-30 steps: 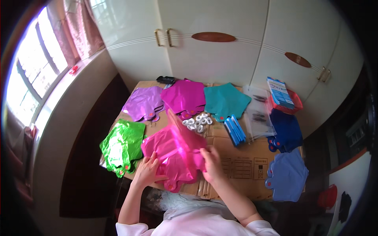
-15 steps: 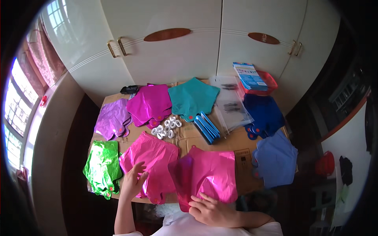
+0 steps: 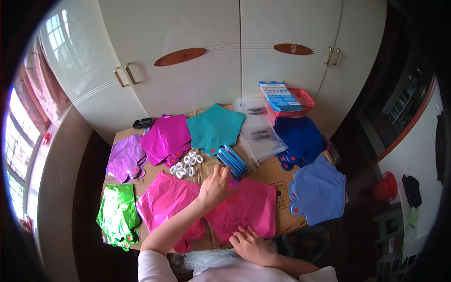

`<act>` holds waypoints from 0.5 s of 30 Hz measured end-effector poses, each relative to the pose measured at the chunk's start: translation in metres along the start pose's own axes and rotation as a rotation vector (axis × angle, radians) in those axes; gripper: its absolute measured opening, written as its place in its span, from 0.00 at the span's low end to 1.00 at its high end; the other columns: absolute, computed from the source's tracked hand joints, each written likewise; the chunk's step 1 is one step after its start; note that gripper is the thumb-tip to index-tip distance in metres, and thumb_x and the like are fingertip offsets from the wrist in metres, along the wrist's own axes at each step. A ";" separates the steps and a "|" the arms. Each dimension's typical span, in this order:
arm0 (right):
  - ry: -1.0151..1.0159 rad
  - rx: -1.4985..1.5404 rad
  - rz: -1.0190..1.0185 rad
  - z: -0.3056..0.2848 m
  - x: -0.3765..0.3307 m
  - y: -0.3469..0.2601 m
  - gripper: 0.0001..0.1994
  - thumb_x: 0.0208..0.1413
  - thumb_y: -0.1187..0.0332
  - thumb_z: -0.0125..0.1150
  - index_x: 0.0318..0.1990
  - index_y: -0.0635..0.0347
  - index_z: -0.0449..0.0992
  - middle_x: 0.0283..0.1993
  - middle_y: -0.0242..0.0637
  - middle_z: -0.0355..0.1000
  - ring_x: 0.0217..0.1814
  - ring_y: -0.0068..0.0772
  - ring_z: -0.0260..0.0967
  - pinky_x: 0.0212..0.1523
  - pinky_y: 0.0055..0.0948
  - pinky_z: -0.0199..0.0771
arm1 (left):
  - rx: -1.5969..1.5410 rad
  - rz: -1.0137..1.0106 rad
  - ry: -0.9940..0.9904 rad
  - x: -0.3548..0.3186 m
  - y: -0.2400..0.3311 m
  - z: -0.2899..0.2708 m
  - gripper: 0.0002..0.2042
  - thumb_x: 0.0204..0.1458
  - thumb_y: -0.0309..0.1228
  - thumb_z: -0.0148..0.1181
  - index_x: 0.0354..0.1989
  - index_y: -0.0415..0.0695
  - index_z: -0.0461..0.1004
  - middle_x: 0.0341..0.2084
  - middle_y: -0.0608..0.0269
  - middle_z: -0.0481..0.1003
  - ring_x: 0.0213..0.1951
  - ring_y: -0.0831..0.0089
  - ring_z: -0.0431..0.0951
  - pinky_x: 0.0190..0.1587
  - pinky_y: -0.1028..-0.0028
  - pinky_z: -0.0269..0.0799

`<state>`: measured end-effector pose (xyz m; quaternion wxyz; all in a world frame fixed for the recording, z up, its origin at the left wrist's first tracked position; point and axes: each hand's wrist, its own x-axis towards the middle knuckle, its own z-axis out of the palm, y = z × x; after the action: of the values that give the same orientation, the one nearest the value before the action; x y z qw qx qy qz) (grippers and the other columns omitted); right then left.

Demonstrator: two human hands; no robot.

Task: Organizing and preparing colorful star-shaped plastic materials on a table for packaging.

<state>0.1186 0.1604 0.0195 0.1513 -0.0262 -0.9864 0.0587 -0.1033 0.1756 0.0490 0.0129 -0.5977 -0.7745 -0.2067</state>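
Note:
A flat pink foil balloon (image 3: 249, 207) with pointed corners lies at the near middle of the cardboard-covered table. My left hand (image 3: 216, 187) is over its upper left part, thumb apart from the somewhat bent fingers, gripping nothing that I can see. At its near edge, my right hand (image 3: 251, 245) rests with fingers spread on the foil. Left of it is another stack of pink foil balloons (image 3: 164, 197), partly covered by my left forearm. Just beyond my left hand sit several folded blue packets (image 3: 232, 160) and a cluster of small white rings (image 3: 187, 164).
Around them lie green (image 3: 117, 211), lilac (image 3: 126, 157), magenta (image 3: 167, 138), teal (image 3: 215, 127), dark blue (image 3: 300, 138) and light blue foil balloons (image 3: 319, 190). Clear plastic bags (image 3: 260, 136) lie near a red basket (image 3: 300, 101) bearing a blue printed pack (image 3: 280, 96). White cabinets (image 3: 188, 28) stand behind.
My left hand has moved from the left pink stack up and right, over the middle pink balloon. That balloon's folded left side now lies flatter. The whole view has shifted slightly.

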 end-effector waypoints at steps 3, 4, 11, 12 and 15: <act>0.011 -0.012 0.007 -0.005 -0.001 0.006 0.04 0.48 0.69 0.51 0.31 0.59 0.66 0.33 0.41 0.68 0.47 0.44 0.71 0.46 0.44 0.72 | -0.033 -0.041 0.066 0.018 -0.005 0.023 0.31 0.39 0.40 0.65 0.51 0.39 0.60 0.49 0.45 0.61 0.41 0.52 0.73 0.40 0.62 0.73; 0.017 -0.005 0.009 -0.006 -0.002 0.008 0.05 0.48 0.69 0.51 0.31 0.59 0.66 0.34 0.41 0.68 0.48 0.44 0.71 0.47 0.44 0.72 | -0.030 -0.016 0.103 0.022 -0.007 0.029 0.32 0.39 0.41 0.66 0.51 0.39 0.60 0.49 0.45 0.60 0.40 0.52 0.74 0.40 0.62 0.74; -0.024 0.201 0.002 -0.013 -0.008 0.026 0.14 0.49 0.59 0.56 0.37 0.59 0.69 0.41 0.40 0.69 0.53 0.41 0.66 0.53 0.47 0.65 | 0.004 0.021 0.036 0.047 0.007 0.043 0.27 0.40 0.39 0.65 0.47 0.41 0.62 0.43 0.50 0.63 0.36 0.55 0.75 0.32 0.66 0.76; -0.019 0.271 -0.001 -0.015 -0.007 0.030 0.16 0.49 0.57 0.57 0.38 0.59 0.69 0.42 0.40 0.69 0.53 0.41 0.65 0.54 0.47 0.64 | -0.001 0.026 0.054 0.050 0.009 0.044 0.26 0.40 0.39 0.66 0.45 0.41 0.63 0.42 0.51 0.63 0.36 0.55 0.75 0.33 0.65 0.75; -0.002 0.332 0.044 -0.025 -0.004 0.048 0.20 0.49 0.52 0.58 0.41 0.59 0.69 0.47 0.39 0.68 0.56 0.39 0.63 0.55 0.46 0.62 | 0.001 0.108 0.109 0.055 0.007 0.049 0.21 0.40 0.38 0.65 0.40 0.42 0.67 0.40 0.53 0.64 0.35 0.56 0.75 0.33 0.66 0.75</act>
<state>0.1315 0.2108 0.0357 0.1512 -0.0223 -0.9625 0.2241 -0.1009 0.2439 0.0211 0.0665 -0.6264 -0.7394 -0.2377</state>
